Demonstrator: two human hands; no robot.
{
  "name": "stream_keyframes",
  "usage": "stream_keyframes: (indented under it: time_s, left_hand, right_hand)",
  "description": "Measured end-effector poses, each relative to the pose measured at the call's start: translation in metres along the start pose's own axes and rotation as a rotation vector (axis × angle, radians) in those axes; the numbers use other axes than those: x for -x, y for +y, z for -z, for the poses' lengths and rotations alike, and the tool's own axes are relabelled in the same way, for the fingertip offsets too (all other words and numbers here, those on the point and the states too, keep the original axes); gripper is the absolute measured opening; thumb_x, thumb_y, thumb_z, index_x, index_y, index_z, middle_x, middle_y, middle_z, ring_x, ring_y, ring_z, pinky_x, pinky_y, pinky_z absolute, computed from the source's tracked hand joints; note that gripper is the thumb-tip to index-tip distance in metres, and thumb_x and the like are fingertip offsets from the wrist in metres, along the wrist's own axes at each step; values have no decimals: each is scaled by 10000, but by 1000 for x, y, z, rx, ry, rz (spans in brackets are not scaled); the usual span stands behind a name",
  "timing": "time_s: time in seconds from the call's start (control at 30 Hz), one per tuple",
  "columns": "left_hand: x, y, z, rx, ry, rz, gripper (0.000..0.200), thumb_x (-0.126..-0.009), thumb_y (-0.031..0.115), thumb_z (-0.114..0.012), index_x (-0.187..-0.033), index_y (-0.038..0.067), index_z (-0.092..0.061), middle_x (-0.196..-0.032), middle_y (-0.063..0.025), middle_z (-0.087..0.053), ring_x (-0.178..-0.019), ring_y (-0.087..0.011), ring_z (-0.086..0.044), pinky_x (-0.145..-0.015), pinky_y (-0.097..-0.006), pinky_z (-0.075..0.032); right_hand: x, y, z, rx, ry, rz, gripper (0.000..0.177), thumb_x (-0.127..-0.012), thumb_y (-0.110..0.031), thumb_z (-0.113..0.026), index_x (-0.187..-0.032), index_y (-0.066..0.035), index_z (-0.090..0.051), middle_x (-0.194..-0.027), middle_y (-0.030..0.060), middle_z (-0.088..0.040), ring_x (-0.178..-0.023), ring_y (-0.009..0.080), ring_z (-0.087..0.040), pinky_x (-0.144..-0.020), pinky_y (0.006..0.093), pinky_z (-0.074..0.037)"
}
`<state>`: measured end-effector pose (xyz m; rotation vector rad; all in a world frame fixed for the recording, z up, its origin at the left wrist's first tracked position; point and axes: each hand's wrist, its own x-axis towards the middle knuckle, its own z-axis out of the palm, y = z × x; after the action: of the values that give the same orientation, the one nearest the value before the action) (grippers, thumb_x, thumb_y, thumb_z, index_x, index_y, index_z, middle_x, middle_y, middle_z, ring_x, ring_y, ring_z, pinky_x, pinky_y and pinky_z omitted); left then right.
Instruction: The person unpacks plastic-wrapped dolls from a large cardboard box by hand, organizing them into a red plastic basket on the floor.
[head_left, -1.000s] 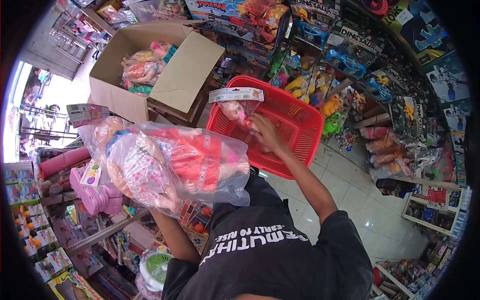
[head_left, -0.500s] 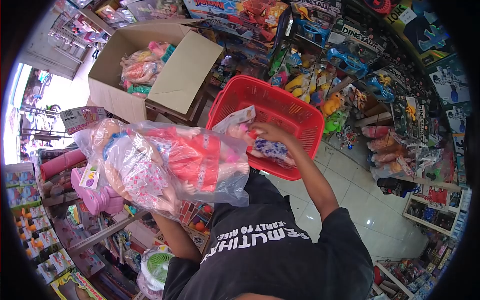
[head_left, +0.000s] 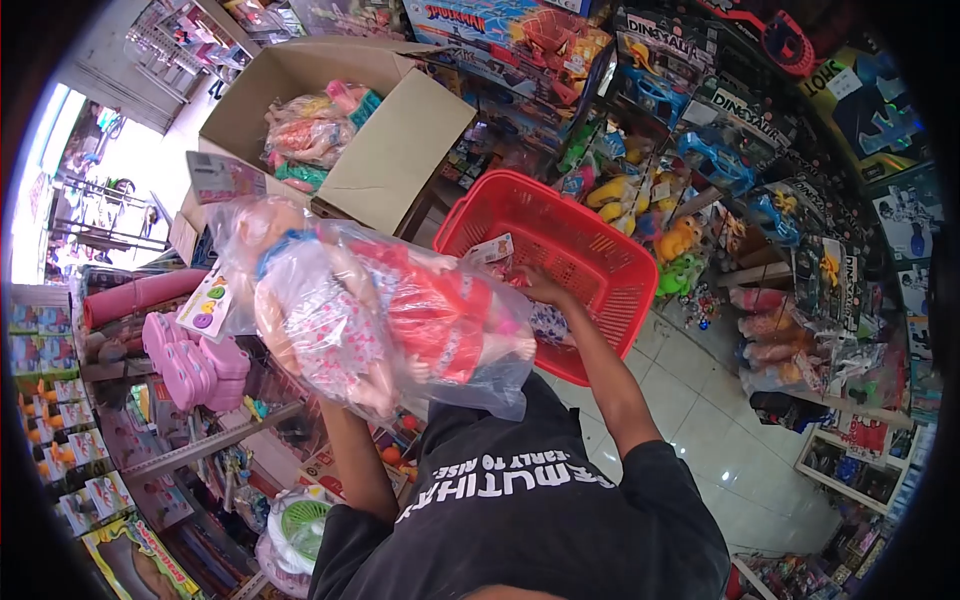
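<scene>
Dolls in clear bags lie over our left hand, hidden in the head view; its grip we cannot tell. Our right hand curls at a small doll just beneath it in the red basket; whether it pinches is unclear. We judge the dolls light, their plastic slippery, bodies surest to hold.

I see a pink roll on the left, just above pink plastic toys. Toward the top my feed shows a Spider-Man box, with dinosaur packs to its right. Pale, shiny tiles cover the floor.
</scene>
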<state>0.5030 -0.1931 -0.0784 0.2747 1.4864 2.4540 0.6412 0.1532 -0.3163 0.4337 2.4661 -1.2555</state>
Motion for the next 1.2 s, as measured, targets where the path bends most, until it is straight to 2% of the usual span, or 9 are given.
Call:
stream_keyframes:
  time_s: [0.1, 0.23, 0.4, 0.47, 0.53, 0.8, 0.97, 1.03, 1.2]
  left_hand:
    - [-1, -16, -21, 11, 8, -15, 505, -966, 195, -511, -1388, -5, -319, -1339, -149, -458, -1178, -228, -507, -1005, -349, -437]
    - [-13, -37, -52, 8, -1, -14, 506, -967, 190, -511, -1390, -5, -315, -1344, -150, -454, -1184, -228, -503, -1010, -349, -433]
    - [-20, -58, -94, 11, -43, -24, 507, -968, 184, -511, -1393, -6, -311, -1351, -150, -449, -1191, -228, -498, -1017, -349, -429]
    - [-14, -61, -99, 3, -50, -32, 507, -968, 182, -511, -1394, -6, -309, -1353, -151, -447, -1194, -229, -496, -1019, -349, -427]
    - [-8, -43, -126, 193, -14, 54, 556, -956, 186, -551, -1412, 15, -283, -1390, -125, -406, -1216, -226, -475, -1031, -366, -413]
    - [-12, -39, -107, 248, -35, 98, 602, -963, 357, -525, -1428, 67, -276, -1352, -120, -437, -1180, -231, -513, -963, -398, -482]
    - [-22, -18, -66, 296, -57, 48, 602, -946, 443, -517, -1392, 79, -337, -1275, -116, -500, -1142, -238, -538, -935, -398, -493]
    - [-24, -10, -58, 232, 31, -16, 686, -909, 529, -530, -1390, 77, -343, -1284, -113, -496, -1150, -240, -532, -964, -411, -467]
    - [-17, 2, -47, 237, 85, 7, 679, -922, 566, -460, -1355, 51, -374, -1284, -130, -500, -1166, -264, -525, -968, -433, -461]
  right_hand:
    - [22, -44, 55, -510, 172, 113, 597, -866, -348, -649, -1336, -46, -438, -1339, 167, -476, -1262, 289, -439, -1059, 389, -345]
    - [101, -203, 152, -819, 233, 410, 501, -886, -304, -635, -1266, -14, -488, -1263, 143, -540, -1153, 209, -544, -971, 349, -426]
    - [161, -315, 157, -405, 204, 601, 867, -786, -487, -681, -1415, -23, -304, -1385, 190, -435, -1272, 329, -446, -1065, 408, -342]
    - [166, -328, 139, 49, 463, 560, 999, -747, -451, -718, -1462, -18, -172, -1447, 235, -326, -1336, 381, -353, -1091, 456, -299]
    - [156, -319, 131, 153, 493, 537, 1036, -714, -348, -738, -1469, -6, -114, -1474, 245, -262, -1359, 385, -306, -1101, 454, -284]
    - [161, -255, 194, -530, 292, 592, 851, -718, -102, -691, -1454, -69, -265, -1427, 160, -392, -1286, 236, -433, -1047, 330, -351]
    - [164, -184, 210, -475, 389, 516, 789, -726, -71, -682, -1433, -71, -331, -1373, 142, -457, -1253, 221, -470, -1030, 325, -371]
    - [153, -147, 202, -86, 334, 427, 746, -714, -59, -660, -1405, -103, -383, -1289, 168, -531, -1192, 279, -540, -994, 367, -416]
    - [112, -81, 140, 191, 171, 236, 689, -734, -32, -593, -1391, -112, -405, -1303, 169, -532, -1188, 344, -523, -987, 425, -411]
